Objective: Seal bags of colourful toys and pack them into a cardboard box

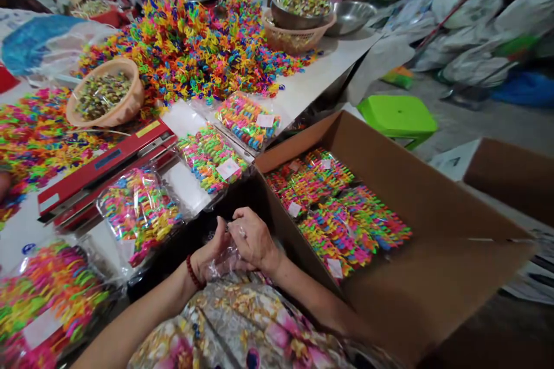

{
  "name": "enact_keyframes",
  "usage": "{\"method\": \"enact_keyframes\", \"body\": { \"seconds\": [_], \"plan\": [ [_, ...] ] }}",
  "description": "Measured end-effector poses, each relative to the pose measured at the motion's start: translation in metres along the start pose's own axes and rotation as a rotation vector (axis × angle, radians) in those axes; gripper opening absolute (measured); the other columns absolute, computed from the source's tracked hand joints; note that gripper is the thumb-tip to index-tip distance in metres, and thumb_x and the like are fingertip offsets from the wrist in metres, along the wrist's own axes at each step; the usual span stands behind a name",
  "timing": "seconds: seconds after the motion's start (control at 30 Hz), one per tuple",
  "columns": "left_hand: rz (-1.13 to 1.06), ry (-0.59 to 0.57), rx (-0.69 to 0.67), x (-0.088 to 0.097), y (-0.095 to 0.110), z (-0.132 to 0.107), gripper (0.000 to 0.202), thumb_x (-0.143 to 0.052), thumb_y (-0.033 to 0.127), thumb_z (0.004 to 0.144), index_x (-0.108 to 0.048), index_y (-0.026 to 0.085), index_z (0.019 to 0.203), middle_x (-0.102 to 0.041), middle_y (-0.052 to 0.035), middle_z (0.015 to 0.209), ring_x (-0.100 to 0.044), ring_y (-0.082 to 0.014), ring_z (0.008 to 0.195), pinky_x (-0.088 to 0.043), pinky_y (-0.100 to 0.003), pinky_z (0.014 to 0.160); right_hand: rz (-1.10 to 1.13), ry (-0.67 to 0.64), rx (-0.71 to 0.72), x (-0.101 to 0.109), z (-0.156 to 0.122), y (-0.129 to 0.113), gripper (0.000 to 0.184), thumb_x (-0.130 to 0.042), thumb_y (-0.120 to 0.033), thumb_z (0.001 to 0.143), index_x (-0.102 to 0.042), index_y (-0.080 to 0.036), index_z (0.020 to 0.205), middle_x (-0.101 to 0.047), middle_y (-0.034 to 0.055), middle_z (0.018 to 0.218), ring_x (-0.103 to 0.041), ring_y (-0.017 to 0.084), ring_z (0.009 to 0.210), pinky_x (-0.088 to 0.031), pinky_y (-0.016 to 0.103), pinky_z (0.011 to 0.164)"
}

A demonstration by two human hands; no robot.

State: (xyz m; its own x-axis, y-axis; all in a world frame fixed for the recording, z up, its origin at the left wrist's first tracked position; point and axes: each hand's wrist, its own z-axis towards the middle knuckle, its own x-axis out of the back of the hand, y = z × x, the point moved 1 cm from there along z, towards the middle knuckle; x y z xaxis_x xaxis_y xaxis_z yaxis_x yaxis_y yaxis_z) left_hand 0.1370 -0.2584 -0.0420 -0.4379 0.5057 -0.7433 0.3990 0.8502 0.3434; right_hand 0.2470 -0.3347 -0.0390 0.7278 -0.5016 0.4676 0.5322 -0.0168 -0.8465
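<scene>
Both my hands meet low in front of me, over my flowered clothing. My left hand (pixel 213 258), with a red bead bracelet at the wrist, and my right hand (pixel 253 237) both pinch a clear empty plastic bag (pixel 222 263). Filled bags of colourful plastic pieces (pixel 139 211) lie on the white table (pixel 311 78) just beyond my hands. To the right an open cardboard box (pixel 433 202) holds several more filled bags (pixel 341 222).
A big heap of loose colourful plastic pieces (pixel 194 49) covers the table's far side. A red heat sealer (pixel 101 167) lies at left, near a peach bowl (pixel 106 95). Metal bowls and a basket (pixel 298 17) stand at the back. A green stool (pixel 396 118) stands on the floor.
</scene>
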Motion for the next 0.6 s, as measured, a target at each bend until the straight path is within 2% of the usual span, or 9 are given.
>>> {"method": "enact_keyframes", "body": {
  "seconds": [0.07, 0.13, 0.2, 0.27, 0.33, 0.4, 0.5, 0.53, 0.6],
  "plan": [
    [-0.134, 0.085, -0.025, 0.004, -0.003, -0.002, 0.082, -0.076, 0.077, 0.059, -0.062, 0.015, 0.11, -0.065, -0.0113, 0.111, -0.063, -0.0289, 0.112, -0.052, -0.04, 0.097, -0.149, -0.076, -0.055, -0.006, -0.012, 0.016, 0.026, -0.051, -0.03, 0.094, -0.071, -0.013, 0.089, -0.059, 0.0114, 0.126, -0.048, 0.028, 0.114, -0.041, 0.047, 0.099],
    [-0.215, 0.213, -0.074, 0.01, -0.003, -0.001, 0.057, -0.081, 0.054, 0.072, -0.061, 0.012, 0.107, -0.066, -0.0105, 0.108, -0.064, -0.0234, 0.107, -0.053, -0.032, 0.094, -0.131, -0.235, -0.165, -0.012, -0.024, 0.031, 0.03, -0.061, -0.036, 0.088, -0.072, -0.015, 0.108, -0.053, 0.0095, 0.14, -0.035, 0.034, 0.132, -0.033, 0.053, 0.11],
    [-0.279, 0.346, -0.104, 0.016, -0.002, 0.001, 0.032, -0.071, 0.037, 0.086, -0.06, 0.01, 0.101, -0.065, -0.0107, 0.102, -0.064, -0.0195, 0.101, -0.053, -0.028, 0.089, 0.026, -0.385, -0.221, -0.017, -0.034, 0.041, 0.053, -0.067, -0.042, 0.085, -0.063, -0.011, 0.128, -0.048, 0.0133, 0.143, -0.037, 0.03, 0.135, -0.033, 0.046, 0.114],
    [-0.291, 0.435, -0.123, 0.021, 0.0, 0.003, 0.023, -0.062, 0.033, 0.092, -0.059, 0.011, 0.096, -0.064, -0.0095, 0.098, -0.063, -0.0166, 0.091, -0.052, -0.027, 0.081, 0.158, -0.436, -0.21, -0.021, -0.038, 0.05, 0.054, -0.065, -0.034, 0.086, -0.058, -0.008, 0.133, -0.05, 0.015, 0.136, -0.05, 0.023, 0.123, -0.04, 0.034, 0.109],
    [-0.186, 0.492, -0.142, 0.027, 0.002, 0.003, 0.027, -0.067, 0.037, 0.088, -0.057, 0.014, 0.098, -0.063, -0.0057, 0.097, -0.061, -0.0141, 0.084, -0.05, -0.026, 0.073, 0.172, -0.417, -0.246, -0.028, -0.037, 0.061, 0.041, -0.055, -0.017, 0.086, -0.064, -0.01, 0.126, -0.058, 0.0125, 0.123, -0.057, 0.02, 0.11, -0.044, 0.03, 0.099],
    [-0.017, 0.51, -0.151, 0.032, 0.002, -0.001, 0.05, -0.081, 0.042, 0.076, -0.057, 0.02, 0.113, -0.063, -0.0028, 0.111, -0.06, -0.0141, 0.096, -0.049, -0.026, 0.076, 0.187, -0.369, -0.347, -0.04, -0.028, 0.078, 0.036, -0.048, -0.012, 0.087, -0.069, -0.012, 0.116, -0.065, 0.0095, 0.109, -0.06, 0.019, 0.102, -0.045, 0.029, 0.092],
    [0.181, 0.491, -0.132, 0.037, 0.0, -0.018, 0.079, -0.086, 0.054, 0.065, -0.054, 0.03, 0.133, -0.048, -0.0004, 0.147, -0.044, -0.0169, 0.134, -0.045, -0.029, 0.099, 0.393, -0.278, -0.664, -0.065, -0.004, 0.113, 0.025, -0.052, -0.019, 0.089, -0.07, -0.01, 0.103, -0.067, 0.0064, 0.087, -0.06, 0.015, 0.074, -0.045, 0.025, 0.069],
    [0.236, 0.462, -0.139, 0.036, 0.0, -0.028, 0.078, -0.084, 0.057, 0.067, -0.056, 0.028, 0.135, -0.045, -0.0019, 0.15, -0.041, -0.0183, 0.139, -0.042, -0.03, 0.105, 0.454, -0.24, -0.782, -0.072, 0.007, 0.125, 0.023, -0.053, -0.021, 0.088, -0.069, -0.009, 0.099, -0.064, 0.0053, 0.079, -0.055, 0.013, 0.063, -0.042, 0.024, 0.059],
    [0.348, 0.343, -0.168, 0.033, 0.001, -0.051, 0.071, -0.078, 0.059, 0.075, -0.062, 0.02, 0.132, -0.052, -0.0097, 0.143, -0.048, -0.022, 0.133, -0.038, -0.033, 0.11, 0.474, -0.146, -0.919, -0.082, 0.031, 0.143, 0.022, -0.05, -0.025, 0.089, -0.064, -0.009, 0.091, -0.056, 0.0037, 0.066, -0.043, 0.012, 0.049, -0.035, 0.025, 0.049]
  ]
}}
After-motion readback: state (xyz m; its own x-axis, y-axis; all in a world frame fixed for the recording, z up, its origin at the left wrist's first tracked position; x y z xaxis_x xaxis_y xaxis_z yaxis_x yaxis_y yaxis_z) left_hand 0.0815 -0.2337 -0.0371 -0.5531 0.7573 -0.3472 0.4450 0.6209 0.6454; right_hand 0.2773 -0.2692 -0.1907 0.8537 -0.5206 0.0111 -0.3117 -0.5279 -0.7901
